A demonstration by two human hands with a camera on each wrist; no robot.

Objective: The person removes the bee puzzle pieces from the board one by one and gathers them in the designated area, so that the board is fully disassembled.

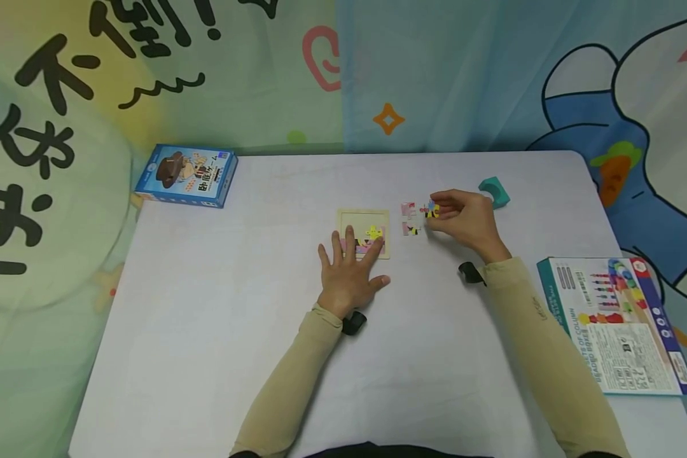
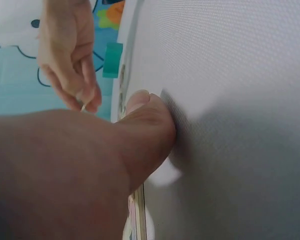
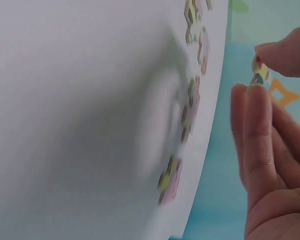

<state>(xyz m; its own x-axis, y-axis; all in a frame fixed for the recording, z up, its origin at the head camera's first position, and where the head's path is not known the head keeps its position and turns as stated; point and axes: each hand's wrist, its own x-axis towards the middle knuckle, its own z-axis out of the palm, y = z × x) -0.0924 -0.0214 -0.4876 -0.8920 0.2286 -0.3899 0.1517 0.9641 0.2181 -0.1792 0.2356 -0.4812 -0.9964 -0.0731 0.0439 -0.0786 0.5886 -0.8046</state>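
Note:
My right hand (image 1: 466, 219) pinches a small colourful jigsaw puzzle piece (image 3: 260, 75) between thumb and fingertips, lifted off the table in the right wrist view. Beside it lie several loose pieces (image 1: 409, 228), pink, yellow and black. To their left is a square wooden puzzle tray (image 1: 363, 211) with some pieces fitted along its lower part, including a yellow shape (image 1: 373, 233). My left hand (image 1: 348, 280) lies spread over the tray's lower edge, fingertips on it and thumb out to the right. Its fingers hide part of the puzzle.
A teal block-like object (image 1: 495, 192) stands just beyond my right hand. A blue game box (image 1: 186, 175) sits at the table's back left corner. At the right edge lies a large white box (image 1: 618, 324), beside my right forearm. A printed curtain hangs behind the white table (image 1: 217, 305).

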